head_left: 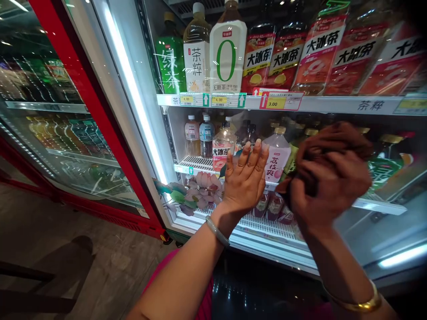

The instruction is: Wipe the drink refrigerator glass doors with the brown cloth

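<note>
So, leftmost, the left hand (243, 180) was spread flat toward the shelved bottles (223, 151), fingers straight and released; just right showed a pale pink bottle (276, 155); then the right hand (328, 195), fingers clenched around a bunched brown cloth (333, 140), before the shelf (380, 206).

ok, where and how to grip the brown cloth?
Likely best by the bunched folds of the brown cloth, coming from the wearer's side: crumpled into a wad, it gives the right hand folds to close on, while its far side faces the shelves.
</note>
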Available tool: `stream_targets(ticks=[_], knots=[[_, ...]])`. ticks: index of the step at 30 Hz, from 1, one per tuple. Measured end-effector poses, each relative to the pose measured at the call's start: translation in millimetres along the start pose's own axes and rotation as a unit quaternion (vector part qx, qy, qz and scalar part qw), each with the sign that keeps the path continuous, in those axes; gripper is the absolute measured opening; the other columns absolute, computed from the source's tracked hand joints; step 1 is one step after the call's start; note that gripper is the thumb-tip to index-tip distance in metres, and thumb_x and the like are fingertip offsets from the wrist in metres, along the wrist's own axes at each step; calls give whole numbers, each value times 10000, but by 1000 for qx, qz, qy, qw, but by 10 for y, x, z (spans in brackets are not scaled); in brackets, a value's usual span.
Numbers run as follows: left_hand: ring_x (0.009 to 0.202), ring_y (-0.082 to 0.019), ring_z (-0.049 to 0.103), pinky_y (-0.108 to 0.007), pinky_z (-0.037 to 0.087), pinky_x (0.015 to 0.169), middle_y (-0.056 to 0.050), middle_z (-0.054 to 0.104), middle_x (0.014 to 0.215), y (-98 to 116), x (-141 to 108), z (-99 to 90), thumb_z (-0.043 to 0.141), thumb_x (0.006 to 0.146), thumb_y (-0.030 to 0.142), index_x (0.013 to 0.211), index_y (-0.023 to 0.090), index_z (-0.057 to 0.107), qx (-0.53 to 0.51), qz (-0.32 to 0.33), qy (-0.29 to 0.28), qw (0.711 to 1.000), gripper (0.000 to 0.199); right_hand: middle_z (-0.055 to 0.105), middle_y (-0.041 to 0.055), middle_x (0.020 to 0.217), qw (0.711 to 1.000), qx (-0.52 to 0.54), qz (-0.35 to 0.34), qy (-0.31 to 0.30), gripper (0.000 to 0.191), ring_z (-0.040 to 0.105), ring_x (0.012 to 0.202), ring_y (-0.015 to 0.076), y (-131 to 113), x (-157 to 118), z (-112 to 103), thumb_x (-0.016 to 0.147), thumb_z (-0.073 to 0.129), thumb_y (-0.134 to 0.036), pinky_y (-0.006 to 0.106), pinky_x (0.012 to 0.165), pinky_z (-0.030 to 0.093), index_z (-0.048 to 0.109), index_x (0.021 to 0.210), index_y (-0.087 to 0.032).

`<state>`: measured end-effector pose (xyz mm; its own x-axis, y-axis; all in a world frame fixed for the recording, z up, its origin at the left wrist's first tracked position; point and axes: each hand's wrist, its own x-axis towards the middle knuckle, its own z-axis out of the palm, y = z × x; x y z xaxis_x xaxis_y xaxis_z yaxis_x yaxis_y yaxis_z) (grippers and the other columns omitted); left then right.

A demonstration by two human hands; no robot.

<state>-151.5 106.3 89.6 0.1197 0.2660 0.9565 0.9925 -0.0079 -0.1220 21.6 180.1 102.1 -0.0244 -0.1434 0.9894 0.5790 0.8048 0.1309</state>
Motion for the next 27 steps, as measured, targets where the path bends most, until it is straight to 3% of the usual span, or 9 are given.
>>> stream_targets(ticks=[3, 6, 11, 14, 18, 20, 27], knots=[[1662, -178, 46, -478, -35, 1369, -123, 374, 1703, 4, -3, 23, 381, 1050, 221, 1691, 114, 199, -4, 7, 9, 1000, 675, 702, 54, 1267, 996, 19, -60, -64, 356, 601, 1333, 302, -229, -140, 52, 835, 776, -274, 564, 1214, 417, 710, 1184, -290], [1663, -172, 55, -469, -23, 1369, -122, 391, 1698, 2, 8, 14, 354, 1058, 213, 1679, 111, 246, -8, 6, 9, 1000, 639, 717, 40, 1254, 991, 33, -91, -89, 339, 614, 1320, 273, -206, -118, 1, 856, 777, -283, 552, 1245, 385, 697, 1185, -293], [1661, -186, 104, -470, -4, 1373, -97, 392, 1703, 9, 10, 3, 390, 1062, 220, 1690, 163, 227, -8, -2, 4, 1000, 652, 666, 110, 1349, 1000, -4, 11, -16, 387, 585, 1362, 366, 148, 102, -154, 837, 758, -248, 608, 1184, 426, 692, 1218, -243], [1662, -195, 104, -487, -11, 1371, -95, 364, 1716, 31, 1, 33, 402, 1060, 227, 1703, 173, 167, -18, -6, 10, 1000, 687, 652, 117, 1362, 999, -13, 51, 10, 421, 574, 1364, 385, 89, 96, -113, 830, 732, -244, 612, 1145, 456, 687, 1249, -238], [1664, -201, 78, -514, -36, 1364, -101, 282, 1742, 88, -3, 86, 386, 1066, 236, 1709, 169, 94, -20, -19, 36, 999, 709, 699, 63, 1271, 998, 15, -46, -44, 358, 608, 1315, 312, -179, 1, 21, 835, 756, -270, 560, 1192, 434, 705, 1189, -269], [1663, -204, 56, -520, -38, 1362, -110, 239, 1751, 119, -2, 103, 376, 1065, 230, 1707, 154, 84, -15, -24, 36, 999, 710, 710, 43, 1255, 996, 28, -67, -61, 334, 618, 1303, 280, -198, 10, 35, 849, 751, -260, 546, 1221, 411, 698, 1178, -276], [1661, -191, 76, -511, -20, 1368, -102, 305, 1733, 151, 12, 128, 400, 1068, 240, 1705, 160, 88, -5, -30, 48, 998, 714, 646, 124, 1376, 998, -9, 57, 19, 427, 581, 1360, 370, 110, 170, -82, 831, 718, -259, 590, 1164, 439, 678, 1254, -218]])
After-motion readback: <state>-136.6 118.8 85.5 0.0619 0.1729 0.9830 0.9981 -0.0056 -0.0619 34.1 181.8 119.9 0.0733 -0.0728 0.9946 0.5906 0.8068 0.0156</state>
